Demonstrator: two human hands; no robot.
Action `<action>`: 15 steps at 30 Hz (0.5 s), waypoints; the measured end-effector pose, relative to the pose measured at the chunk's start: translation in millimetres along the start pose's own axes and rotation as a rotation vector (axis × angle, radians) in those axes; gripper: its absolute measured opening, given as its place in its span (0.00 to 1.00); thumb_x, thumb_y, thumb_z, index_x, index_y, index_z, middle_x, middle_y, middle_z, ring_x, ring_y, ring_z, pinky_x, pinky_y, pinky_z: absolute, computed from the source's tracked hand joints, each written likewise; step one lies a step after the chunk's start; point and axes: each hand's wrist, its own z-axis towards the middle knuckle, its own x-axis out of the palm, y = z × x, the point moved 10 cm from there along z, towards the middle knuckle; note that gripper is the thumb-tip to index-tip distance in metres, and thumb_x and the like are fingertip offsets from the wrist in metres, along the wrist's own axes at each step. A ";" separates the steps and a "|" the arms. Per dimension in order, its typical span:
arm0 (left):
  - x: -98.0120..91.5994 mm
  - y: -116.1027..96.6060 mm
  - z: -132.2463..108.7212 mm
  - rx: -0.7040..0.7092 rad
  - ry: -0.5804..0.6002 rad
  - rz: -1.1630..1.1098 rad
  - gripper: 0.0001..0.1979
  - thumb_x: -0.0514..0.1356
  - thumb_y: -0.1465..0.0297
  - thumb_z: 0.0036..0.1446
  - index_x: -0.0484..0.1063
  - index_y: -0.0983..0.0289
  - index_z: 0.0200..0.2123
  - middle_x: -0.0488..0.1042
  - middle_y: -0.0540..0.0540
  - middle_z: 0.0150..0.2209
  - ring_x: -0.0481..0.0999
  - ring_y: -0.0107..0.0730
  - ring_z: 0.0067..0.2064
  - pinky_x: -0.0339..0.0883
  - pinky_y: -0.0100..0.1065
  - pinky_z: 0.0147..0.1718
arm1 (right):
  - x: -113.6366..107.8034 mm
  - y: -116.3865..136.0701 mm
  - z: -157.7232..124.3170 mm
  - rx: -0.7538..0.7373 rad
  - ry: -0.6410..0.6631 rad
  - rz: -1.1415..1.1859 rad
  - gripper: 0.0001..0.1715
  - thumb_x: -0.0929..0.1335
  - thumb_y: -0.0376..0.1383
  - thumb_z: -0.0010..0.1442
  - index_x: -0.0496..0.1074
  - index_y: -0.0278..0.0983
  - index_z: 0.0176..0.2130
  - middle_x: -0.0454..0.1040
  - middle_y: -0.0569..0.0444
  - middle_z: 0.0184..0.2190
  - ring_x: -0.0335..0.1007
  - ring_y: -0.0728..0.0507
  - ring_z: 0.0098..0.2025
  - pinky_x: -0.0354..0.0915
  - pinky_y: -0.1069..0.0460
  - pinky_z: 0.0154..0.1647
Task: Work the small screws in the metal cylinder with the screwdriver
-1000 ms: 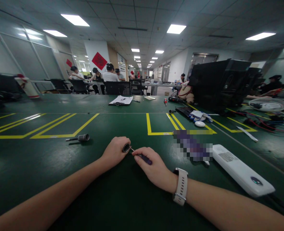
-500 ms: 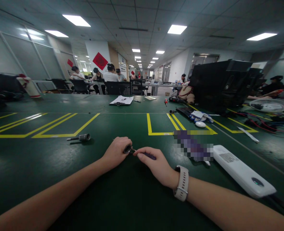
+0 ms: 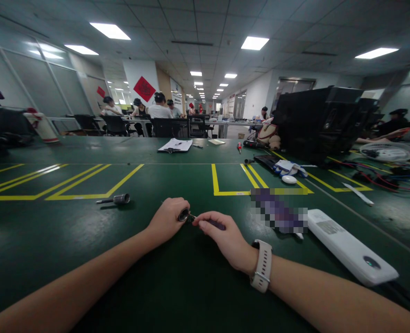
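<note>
My left hand [image 3: 170, 217] is closed around a hollow metal cylinder [image 3: 183, 215], its round open end turned toward my right hand. The rest of that cylinder is hidden by the fingers. Between thumb and fingers of my right hand [image 3: 222, 233] is a thin tool with a dark purple handle [image 3: 217, 225]. Its slender metal tip is at the mouth of the cylinder; whether it touches, I cannot tell. A metal cup-shaped part with a thin shaft [image 3: 118, 199] lies on the green table left of my left hand.
Right of my hands lie a pixelated purple item [image 3: 277, 210] and a white power strip [image 3: 350, 245]. Farther back are white-and-blue gloves [image 3: 290, 167], a clipboard [image 3: 175, 145], a red screwdriver [image 3: 239, 147] and a large black case [image 3: 319, 118]. Several people sit at desks beyond.
The tool's tip appears slightly farther out of the cylinder's mouth, while both hands keep almost the same place. A person's striped sleeve has come into view at the far left.
</note>
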 end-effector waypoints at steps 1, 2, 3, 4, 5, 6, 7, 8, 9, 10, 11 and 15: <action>0.8 -3.0 -0.3 0.015 0.014 0.040 0.04 0.53 0.74 0.52 0.64 0.64 0.25 0.67 0.51 0.26 0.66 0.33 0.30 0.56 0.34 0.31 | 1.2 -0.2 -0.2 0.000 0.011 -0.035 0.10 0.65 0.37 0.56 0.75 0.39 0.36 0.73 0.54 0.37 0.66 0.45 0.39 0.60 0.49 0.40; 1.3 -5.6 -0.7 0.030 0.025 0.072 0.05 0.52 0.74 0.52 0.65 0.64 0.25 0.67 0.52 0.26 0.66 0.34 0.30 0.56 0.34 0.31 | 1.8 -0.9 0.0 0.005 0.017 -0.046 0.10 0.65 0.37 0.55 0.75 0.39 0.36 0.73 0.54 0.36 0.66 0.45 0.39 0.60 0.49 0.40; 1.7 -7.8 -1.1 0.043 0.032 0.093 0.05 0.52 0.75 0.52 0.65 0.65 0.26 0.67 0.52 0.26 0.66 0.34 0.30 0.55 0.35 0.31 | 2.0 -2.0 0.5 0.015 0.021 -0.034 0.10 0.66 0.37 0.55 0.75 0.39 0.36 0.74 0.54 0.36 0.66 0.45 0.39 0.60 0.49 0.40; 1.9 -9.3 -1.5 0.055 0.036 0.102 0.05 0.52 0.75 0.52 0.65 0.65 0.26 0.68 0.52 0.26 0.66 0.34 0.30 0.55 0.35 0.31 | 1.8 -3.5 1.2 0.028 0.021 -0.006 0.09 0.66 0.37 0.55 0.75 0.38 0.36 0.74 0.53 0.36 0.66 0.44 0.39 0.60 0.49 0.40; 1.8 -10.0 -2.0 0.063 0.034 0.100 0.05 0.52 0.75 0.52 0.65 0.65 0.26 0.68 0.52 0.26 0.66 0.34 0.30 0.55 0.35 0.31 | 1.4 -5.2 2.1 0.046 0.019 0.034 0.09 0.66 0.37 0.54 0.75 0.38 0.35 0.74 0.52 0.36 0.67 0.44 0.40 0.60 0.48 0.40; 1.4 -9.9 -2.3 0.068 0.029 0.090 0.05 0.52 0.76 0.52 0.65 0.65 0.26 0.68 0.52 0.27 0.66 0.34 0.30 0.56 0.35 0.31 | 0.7 -7.0 2.9 0.064 0.015 0.082 0.09 0.66 0.36 0.54 0.75 0.37 0.35 0.75 0.52 0.36 0.67 0.44 0.40 0.60 0.48 0.40; 0.9 -9.4 -2.6 0.073 0.020 0.074 0.05 0.52 0.76 0.52 0.65 0.65 0.26 0.68 0.52 0.27 0.66 0.34 0.31 0.56 0.35 0.31 | 0.3 -8.7 3.7 0.084 0.013 0.133 0.09 0.66 0.36 0.53 0.75 0.36 0.34 0.75 0.51 0.36 0.67 0.44 0.40 0.60 0.48 0.40; 0.3 -8.7 -2.9 0.076 0.010 0.055 0.05 0.52 0.76 0.52 0.65 0.64 0.26 0.68 0.52 0.27 0.66 0.33 0.31 0.56 0.35 0.32 | 0.1 -10.4 4.4 0.104 0.013 0.182 0.09 0.67 0.36 0.53 0.75 0.36 0.34 0.75 0.50 0.36 0.67 0.44 0.40 0.60 0.48 0.40; -0.2 -7.7 -3.0 0.079 0.002 0.034 0.04 0.52 0.76 0.51 0.65 0.64 0.27 0.68 0.52 0.27 0.66 0.33 0.31 0.56 0.34 0.32 | 0.0 -12.0 4.9 0.122 0.015 0.224 0.09 0.67 0.35 0.53 0.75 0.35 0.34 0.76 0.50 0.36 0.67 0.44 0.39 0.60 0.48 0.40; -0.8 -6.5 -3.0 0.078 -0.007 0.011 0.04 0.52 0.76 0.51 0.65 0.64 0.27 0.68 0.51 0.27 0.66 0.33 0.31 0.56 0.34 0.32 | 0.1 -13.1 5.2 0.136 0.018 0.258 0.09 0.67 0.35 0.53 0.75 0.35 0.34 0.76 0.50 0.35 0.67 0.44 0.39 0.59 0.48 0.40; -1.4 -5.3 -2.9 0.076 -0.014 -0.015 0.04 0.53 0.76 0.51 0.64 0.64 0.26 0.68 0.51 0.27 0.66 0.32 0.31 0.56 0.34 0.32 | 0.1 -13.8 5.5 0.144 0.022 0.286 0.09 0.67 0.35 0.52 0.75 0.34 0.34 0.76 0.49 0.35 0.68 0.44 0.39 0.59 0.48 0.41; -3.3 -1.6 -2.0 0.058 -0.026 -0.149 0.04 0.53 0.74 0.51 0.63 0.64 0.25 0.66 0.49 0.25 0.66 0.30 0.30 0.57 0.31 0.30 | 0.4 -15.3 5.9 0.164 0.034 0.360 0.10 0.67 0.36 0.52 0.74 0.34 0.34 0.76 0.49 0.35 0.68 0.45 0.38 0.59 0.48 0.41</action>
